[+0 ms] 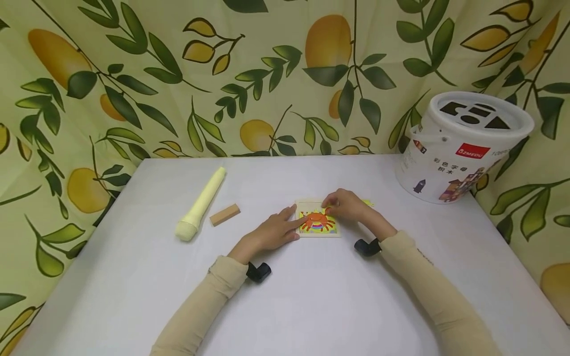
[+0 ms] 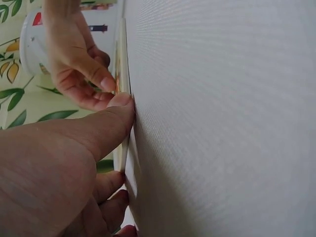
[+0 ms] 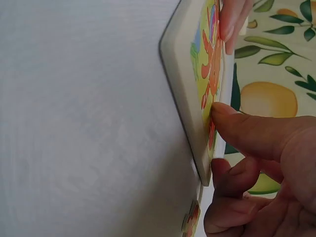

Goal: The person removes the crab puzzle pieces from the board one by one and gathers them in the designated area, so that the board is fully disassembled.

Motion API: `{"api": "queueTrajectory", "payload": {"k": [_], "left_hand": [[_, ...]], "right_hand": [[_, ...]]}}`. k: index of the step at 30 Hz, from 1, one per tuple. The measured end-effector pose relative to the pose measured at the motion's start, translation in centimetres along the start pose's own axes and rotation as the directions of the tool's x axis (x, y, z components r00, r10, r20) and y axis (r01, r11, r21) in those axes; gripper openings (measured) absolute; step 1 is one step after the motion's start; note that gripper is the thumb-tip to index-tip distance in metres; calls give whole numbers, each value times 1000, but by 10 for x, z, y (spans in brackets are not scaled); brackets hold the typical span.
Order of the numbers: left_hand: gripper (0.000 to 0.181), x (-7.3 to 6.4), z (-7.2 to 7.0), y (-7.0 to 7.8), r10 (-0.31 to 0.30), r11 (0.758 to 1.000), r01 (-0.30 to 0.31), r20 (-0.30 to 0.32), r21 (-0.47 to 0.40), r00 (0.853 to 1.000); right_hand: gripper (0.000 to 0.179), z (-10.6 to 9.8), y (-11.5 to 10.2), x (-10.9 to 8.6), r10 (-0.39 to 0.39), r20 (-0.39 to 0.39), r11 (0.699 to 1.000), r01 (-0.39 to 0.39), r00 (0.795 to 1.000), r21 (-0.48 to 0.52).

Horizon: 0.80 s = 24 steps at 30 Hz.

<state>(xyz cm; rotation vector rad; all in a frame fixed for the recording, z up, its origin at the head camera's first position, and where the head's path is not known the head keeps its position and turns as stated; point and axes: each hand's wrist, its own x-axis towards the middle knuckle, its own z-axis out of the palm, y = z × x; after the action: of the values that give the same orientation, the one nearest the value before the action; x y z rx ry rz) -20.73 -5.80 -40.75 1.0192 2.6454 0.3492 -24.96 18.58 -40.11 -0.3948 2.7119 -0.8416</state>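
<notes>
A small crab jigsaw puzzle (image 1: 317, 225) in a pale wooden frame lies flat on the table. My left hand (image 1: 275, 231) rests at its left side, fingers spread along the frame and one laid over the picture. In the left wrist view the thumb presses the frame's edge. At the upper right corner my right hand (image 1: 349, 205) pinches a puzzle piece (image 3: 213, 136) with red on it, against the board; the fingers partly hide it. Another colourful puzzle piece (image 3: 191, 219) lies on the table just right of the frame, mostly behind the right hand in the head view.
Left of the puzzle lie a wooden block (image 1: 224, 215) and a pale yellow microphone-shaped stick (image 1: 202, 202). A white lidded bucket (image 1: 445, 163) with shaped holes stands at the back right. A fruit-patterned curtain (image 1: 276, 99) hangs behind the white table (image 1: 285, 306).
</notes>
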Motion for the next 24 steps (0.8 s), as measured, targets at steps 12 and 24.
{"api": "queueTrajectory", "payload": {"k": [12, 24], "left_hand": [[52, -1, 1, 2, -12, 1000, 13, -6, 19, 1000], [53, 0, 1, 3, -16, 1000, 16, -10, 21, 1000]], "right_hand": [[10, 6, -1, -3, -35, -31, 998, 33, 999, -52], [12, 8, -4, -5, -56, -73, 996, 50, 996, -76]]}}
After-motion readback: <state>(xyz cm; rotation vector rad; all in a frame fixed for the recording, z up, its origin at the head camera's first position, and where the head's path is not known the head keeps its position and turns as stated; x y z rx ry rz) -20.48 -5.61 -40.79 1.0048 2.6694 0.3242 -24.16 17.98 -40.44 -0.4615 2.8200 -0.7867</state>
